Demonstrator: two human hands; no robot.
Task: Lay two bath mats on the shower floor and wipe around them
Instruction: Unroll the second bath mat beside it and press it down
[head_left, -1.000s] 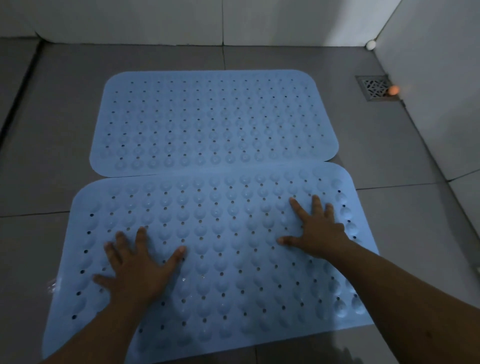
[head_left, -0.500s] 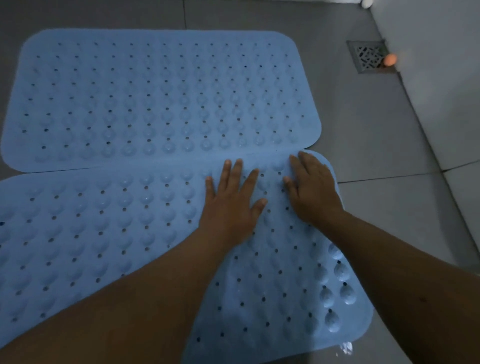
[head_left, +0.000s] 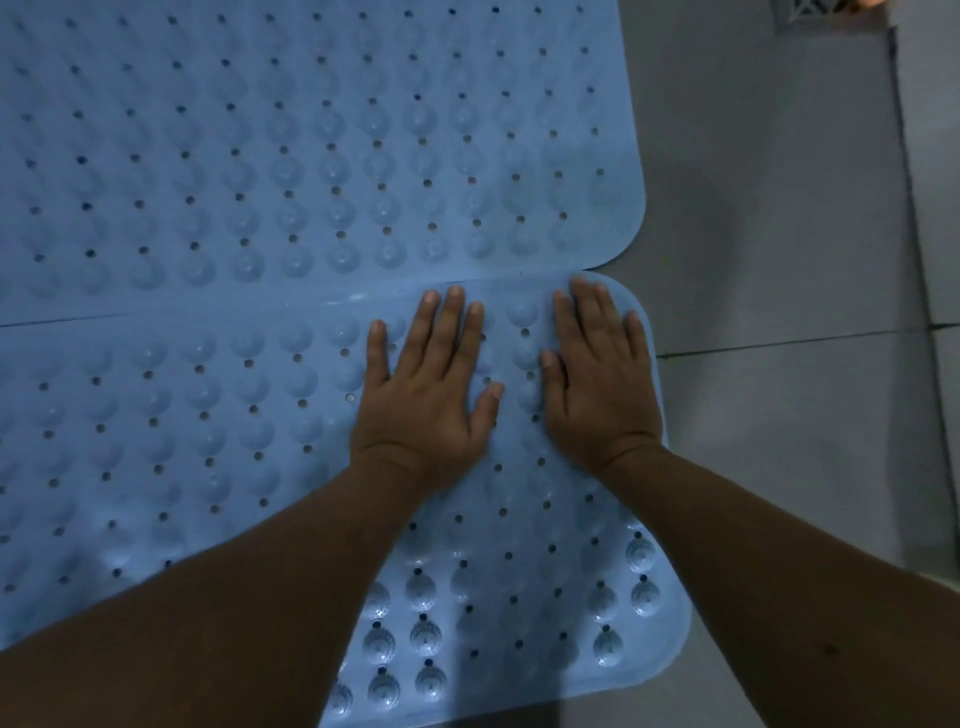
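Two light-blue bath mats with bumps and small holes lie flat on the grey tiled shower floor. The far mat (head_left: 311, 130) fills the upper left. The near mat (head_left: 156, 441) lies below it, and its far edge slightly overlaps the far mat's near edge. My left hand (head_left: 426, 395) presses flat on the near mat close to that seam, fingers straight and spread. My right hand (head_left: 597, 384) presses flat beside it on the near mat's far right corner. Both forearms cross the near mat's lower part.
Grey floor tiles (head_left: 779, 260) run along the right of both mats, with a grout line level with the seam. A metal floor drain (head_left: 815, 13) shows at the top right edge, next to the wall base (head_left: 935, 156).
My left hand slid from the near mat's left part to beside my right hand at the far right corner. My head moved closer and lower, so the mats fill more of the view.
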